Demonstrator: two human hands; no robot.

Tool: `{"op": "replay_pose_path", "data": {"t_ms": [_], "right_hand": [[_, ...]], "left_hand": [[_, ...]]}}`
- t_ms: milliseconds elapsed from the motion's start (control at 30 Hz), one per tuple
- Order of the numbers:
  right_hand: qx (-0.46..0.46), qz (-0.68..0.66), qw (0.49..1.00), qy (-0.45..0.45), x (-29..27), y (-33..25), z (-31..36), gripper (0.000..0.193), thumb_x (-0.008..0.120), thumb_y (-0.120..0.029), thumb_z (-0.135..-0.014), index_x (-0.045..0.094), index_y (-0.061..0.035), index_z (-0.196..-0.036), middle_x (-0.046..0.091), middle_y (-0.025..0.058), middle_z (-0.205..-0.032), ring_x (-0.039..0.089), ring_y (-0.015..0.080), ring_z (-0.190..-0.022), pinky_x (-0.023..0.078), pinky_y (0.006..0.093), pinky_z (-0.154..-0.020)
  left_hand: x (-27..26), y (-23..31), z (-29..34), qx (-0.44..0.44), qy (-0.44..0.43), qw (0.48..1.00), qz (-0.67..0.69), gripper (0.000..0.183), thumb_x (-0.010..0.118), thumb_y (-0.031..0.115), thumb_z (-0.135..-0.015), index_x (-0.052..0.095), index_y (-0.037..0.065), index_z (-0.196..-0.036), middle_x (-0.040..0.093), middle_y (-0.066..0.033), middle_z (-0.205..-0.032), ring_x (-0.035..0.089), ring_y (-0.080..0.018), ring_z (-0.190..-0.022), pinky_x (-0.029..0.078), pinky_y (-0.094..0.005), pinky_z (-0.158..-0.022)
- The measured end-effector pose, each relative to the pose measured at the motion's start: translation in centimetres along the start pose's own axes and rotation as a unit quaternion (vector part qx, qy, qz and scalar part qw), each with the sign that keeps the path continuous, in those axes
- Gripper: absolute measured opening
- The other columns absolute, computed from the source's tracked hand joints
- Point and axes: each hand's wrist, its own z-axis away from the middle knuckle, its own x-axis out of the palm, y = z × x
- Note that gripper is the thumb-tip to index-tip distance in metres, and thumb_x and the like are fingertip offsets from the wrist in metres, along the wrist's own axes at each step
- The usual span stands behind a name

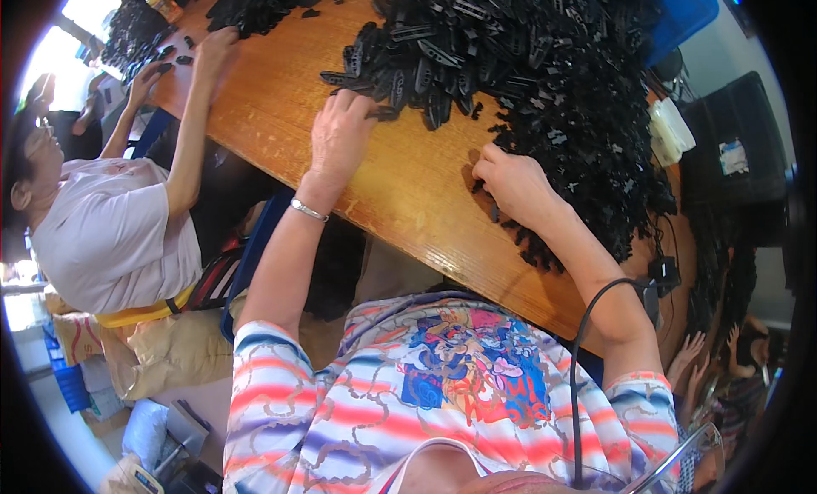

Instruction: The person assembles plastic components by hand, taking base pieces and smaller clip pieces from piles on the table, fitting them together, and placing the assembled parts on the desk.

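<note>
My left hand [340, 137] reaches to the near edge of a heap of long black plastic parts [442, 51]. Its fingers are bent and closed around the end of a dark oblong part [384, 114] that shows beside the fingertips. To the right, my right hand [517, 186] is at the left side of a pile of small black plastic pieces [570, 145]. Thumb and fingers are pinched together there; whatever they hold is hidden. A silver-coloured watch or bracelet [308, 210] circles my left wrist.
The wooden table [408, 213] slants across, its near edge before my torso. At left, a co-worker [119, 230] handles black parts beside another heap [264, 5]. A blue bin [685, 17] stands at far right. A black cable [579, 349] hangs by my right arm.
</note>
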Motion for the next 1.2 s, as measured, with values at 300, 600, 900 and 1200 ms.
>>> {"op": "replay_pose_path", "data": {"t_ms": [300, 600, 900, 1200], "right_hand": [[-0.020, -0.014, 0.999, -0.041, -0.4, -0.3, -0.3, 0.015, 0.077, -0.008, -0.088, 0.072, -0.0057, -0.102, 0.070, 0.0134, -0.106, 0.075, 0.0379, -0.095, 0.060, 0.0488, -0.081], [0.042, -0.259, 0.959, 0.107, 1.0, -2.7, -1.2, 0.018, 0.083, -0.006, -0.091, 0.068, -0.0004, -0.098, 0.072, 0.0118, -0.096, 0.072, 0.0298, -0.085, 0.057, 0.0409, -0.076], [0.118, -0.329, 0.924, 0.157, 4.0, -3.7, -5.4, 0.029, 0.091, -0.013, -0.088, 0.065, -0.0008, -0.095, 0.070, 0.0120, -0.090, 0.067, 0.0274, -0.076, 0.053, 0.0396, -0.070], [0.032, -0.265, 0.929, 0.256, 5.2, -3.3, -5.8, 0.027, 0.090, -0.006, -0.085, 0.064, -0.0026, -0.092, 0.063, 0.0117, -0.088, 0.065, 0.0306, -0.076, 0.051, 0.0417, -0.068]], "left_hand": [[-0.4, 2.7, 2.8, -0.018, -0.026, 0.998, 0.055, 0.024, 0.085, 0.007, -0.086, 0.067, 0.006, -0.102, 0.067, -0.0122, -0.104, 0.067, -0.0351, -0.103, 0.056, -0.0456, -0.088], [-2.2, 5.6, 5.8, 0.021, -0.014, 0.993, 0.112, 0.028, 0.088, 0.009, -0.082, 0.066, 0.006, -0.100, 0.071, -0.0117, -0.111, 0.067, -0.0359, -0.106, 0.055, -0.0453, -0.091], [-1.4, 5.2, 5.9, -0.045, -0.001, 0.997, 0.067, 0.026, 0.088, 0.010, -0.085, 0.074, 0.006, -0.106, 0.068, -0.0124, -0.105, 0.066, -0.0359, -0.102, 0.053, -0.0473, -0.089], [-1.1, 5.7, 5.4, -0.040, -0.008, 0.996, 0.074, 0.025, 0.086, 0.007, -0.086, 0.074, 0.006, -0.107, 0.067, -0.0129, -0.105, 0.064, -0.0364, -0.102, 0.053, -0.0468, -0.089]]}}
